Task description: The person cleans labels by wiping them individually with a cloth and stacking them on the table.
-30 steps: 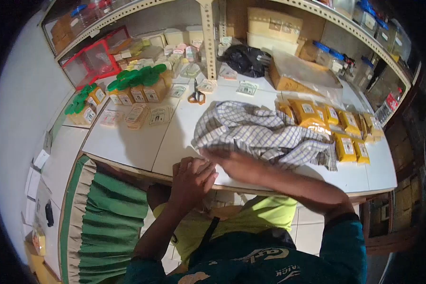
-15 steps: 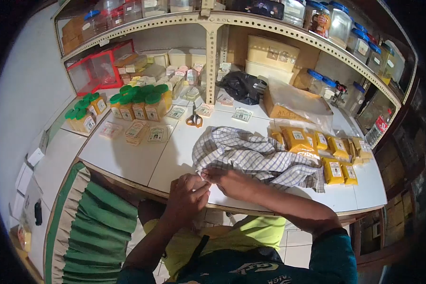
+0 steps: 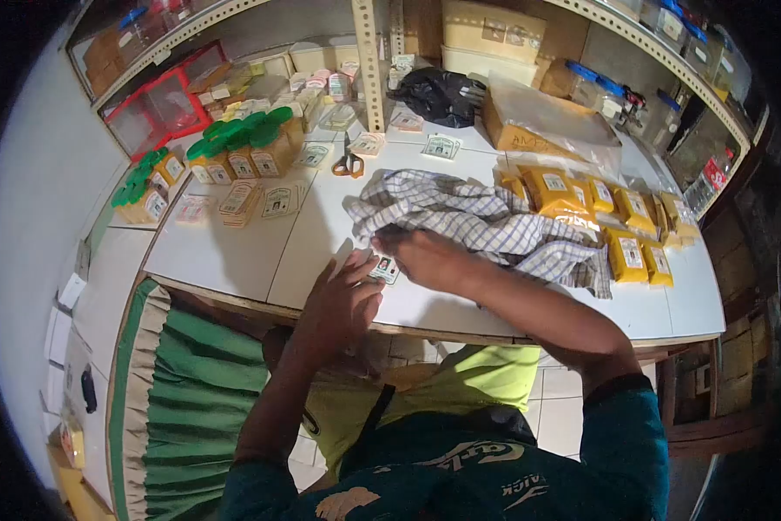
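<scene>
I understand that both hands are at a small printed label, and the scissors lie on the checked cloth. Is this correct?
Not quite: the scissors lie on the white tabletop, apart from the checked cloth, as the head view shows. The left hand and right hand are indeed at the label.

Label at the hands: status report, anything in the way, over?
Left hand and right hand at the label, exact grip unclear. Printed face showing, partly covered. Checked cloth bunched just beyond, close to right hand.

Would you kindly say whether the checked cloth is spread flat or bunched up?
Bunched up: the checked cloth lies in raised, uneven folds.
</scene>
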Demonstrator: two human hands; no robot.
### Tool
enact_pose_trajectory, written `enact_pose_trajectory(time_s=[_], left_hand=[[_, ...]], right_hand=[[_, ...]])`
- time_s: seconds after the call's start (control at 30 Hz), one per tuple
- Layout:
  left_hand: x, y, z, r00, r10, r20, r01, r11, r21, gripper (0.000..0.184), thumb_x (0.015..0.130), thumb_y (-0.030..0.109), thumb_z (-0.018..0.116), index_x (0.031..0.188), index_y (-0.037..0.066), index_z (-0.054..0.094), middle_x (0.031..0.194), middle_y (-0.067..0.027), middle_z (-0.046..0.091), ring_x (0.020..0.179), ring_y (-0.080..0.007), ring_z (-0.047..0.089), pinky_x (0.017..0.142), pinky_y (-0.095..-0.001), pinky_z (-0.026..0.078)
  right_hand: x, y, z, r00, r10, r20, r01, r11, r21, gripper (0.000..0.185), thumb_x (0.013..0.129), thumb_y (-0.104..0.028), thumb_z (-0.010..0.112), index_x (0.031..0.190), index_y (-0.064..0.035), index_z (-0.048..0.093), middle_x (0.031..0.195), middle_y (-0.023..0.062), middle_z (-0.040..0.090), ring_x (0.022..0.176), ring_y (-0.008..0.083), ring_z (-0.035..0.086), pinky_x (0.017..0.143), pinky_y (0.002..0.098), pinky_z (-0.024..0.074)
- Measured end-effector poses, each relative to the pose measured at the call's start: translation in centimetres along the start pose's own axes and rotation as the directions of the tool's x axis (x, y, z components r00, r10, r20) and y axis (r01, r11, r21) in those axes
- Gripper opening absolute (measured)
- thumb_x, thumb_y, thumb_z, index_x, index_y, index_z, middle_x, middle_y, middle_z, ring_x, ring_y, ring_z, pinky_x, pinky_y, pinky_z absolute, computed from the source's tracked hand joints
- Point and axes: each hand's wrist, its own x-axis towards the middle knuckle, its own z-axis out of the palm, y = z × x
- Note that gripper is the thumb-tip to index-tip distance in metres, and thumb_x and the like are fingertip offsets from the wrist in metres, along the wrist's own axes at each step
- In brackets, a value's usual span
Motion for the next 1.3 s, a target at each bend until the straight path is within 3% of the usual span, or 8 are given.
enact_pose_trajectory(time_s=[0.17, 0.33, 0.63, 0.8, 0.9, 1.03, 1.13, 1.3], left_hand=[[0.8, -1.1, -0.9, 0.984, 0.002, 0.176, 0.021, 0.991, -0.13, 0.023, 0.095, 0.017, 0.06, 0.113, 0.008, 0.07, 0.135, -0.0096, 0.061, 0.132, -0.03, 0.052, 0.109, -0.0454, 0.04], [1.4, -1.7, -1.7, 0.97, 0.107, 0.219, -0.062, 0.977, -0.204, 0.024, 0.094, 0.018, 0.062, 0.116, 0.009, 0.067, 0.132, -0.0087, 0.062, 0.125, -0.0286, 0.056, 0.104, -0.0446, 0.044], [2.5, -2.0, -3.4, 0.896, 0.327, 0.299, -0.397, 0.893, 0.214, 0.032, 0.087, 0.021, 0.069, 0.117, 0.01, 0.065, 0.116, -0.0047, 0.066, 0.105, -0.0234, 0.062, 0.089, -0.0403, 0.05], [8.1, -0.4, -8.9, 0.925, 0.351, -0.147, -0.272, 0.88, 0.389, 0.019, 0.085, 0.006, 0.07, 0.104, 0.006, 0.07, 0.095, -0.0109, 0.07, 0.088, -0.0277, 0.066, 0.082, -0.0408, 0.052], [15.2, 0.8, -10.4, 0.74, 0.421, -0.525, -0.284, 0.903, 0.324, 0.011, 0.09, 0.007, 0.068, 0.1, 0.004, 0.071, 0.097, -0.0113, 0.071, 0.093, -0.0282, 0.068, 0.086, -0.0382, 0.053], [25.9, -2.2, -6.0, 0.693, 0.637, -0.337, -0.382, 0.722, 0.577, 0.014, 0.08, 0.005, 0.069, 0.094, 0.005, 0.069, 0.098, -0.0101, 0.07, 0.095, -0.0285, 0.066, 0.084, -0.0398, 0.052], [29.3, -7.3, 2.0, 0.747, 0.617, -0.246, -0.529, 0.777, 0.342, 0.02, 0.08, 0.006, 0.067, 0.099, 0.005, 0.067, 0.101, -0.0109, 0.07, 0.095, -0.0295, 0.066, 0.085, -0.0401, 0.052], [28.2, -11.9, 6.5, 0.735, 0.662, -0.147, -0.665, 0.746, 0.031, 0.027, 0.087, 0.007, 0.064, 0.113, 0.004, 0.066, 0.103, -0.0122, 0.07, 0.093, -0.0295, 0.067, 0.084, -0.0378, 0.053]], right_hand=[[-0.7, 1.7, 2.0, 0.993, -0.068, -0.096, 0.062, 0.996, -0.067, 0.047, 0.088, 0.003, 0.048, 0.134, -0.0042, 0.058, 0.137, 0.0199, 0.057, 0.119, 0.035, 0.06, 0.103, 0.0408, 0.0502], [-1.3, 1.9, -0.3, 0.997, 0.071, 0.039, -0.067, 0.994, -0.082, 0.044, 0.087, -0.002, 0.053, 0.131, -0.0078, 0.061, 0.096, 0.0261, 0.068, 0.085, 0.0403, 0.069, 0.079, 0.049, 0.0562], [-0.7, 3.7, 1.0, 0.992, 0.078, -0.1, -0.082, 0.996, -0.037, 0.037, 0.089, -0.003, 0.051, 0.125, -0.0031, 0.061, 0.096, 0.0253, 0.069, 0.087, 0.0407, 0.069, 0.078, 0.0496, 0.0563], [-0.7, 3.5, 1.1, 0.994, 0.082, -0.071, -0.089, 0.991, -0.098, 0.036, 0.092, -0.004, 0.047, 0.126, -0.0011, 0.059, 0.095, 0.0264, 0.068, 0.087, 0.041, 0.069, 0.079, 0.0506, 0.0568], [-0.7, 3.2, 0.9, 0.993, 0.108, -0.042, -0.112, 0.99, -0.087, 0.037, 0.091, -0.003, 0.047, 0.126, -0.0003, 0.058, 0.091, 0.0268, 0.068, 0.085, 0.0412, 0.069, 0.078, 0.0509, 0.0568], [-1.1, 3.6, 1.1, 0.993, 0.083, -0.084, -0.09, 0.992, -0.085, 0.038, 0.088, -0.003, 0.049, 0.124, 0.0009, 0.059, 0.087, 0.027, 0.068, 0.083, 0.0416, 0.07, 0.077, 0.0508, 0.057], [-1.3, 3.5, 1.4, 0.978, 0.032, -0.204, -0.046, 0.997, -0.064, 0.017, 0.081, -0.003, 0.055, 0.089, 0.0047, 0.067, 0.082, 0.0254, 0.069, 0.081, 0.0407, 0.071, 0.075, 0.0491, 0.0583], [-1.6, 3.7, 1.3, 0.969, 0.052, -0.24, -0.05, 0.999, 0.012, 0.016, 0.08, -0.004, 0.056, 0.083, 0.0032, 0.07, 0.081, 0.0245, 0.069, 0.079, 0.0401, 0.071, 0.075, 0.0486, 0.0583]])
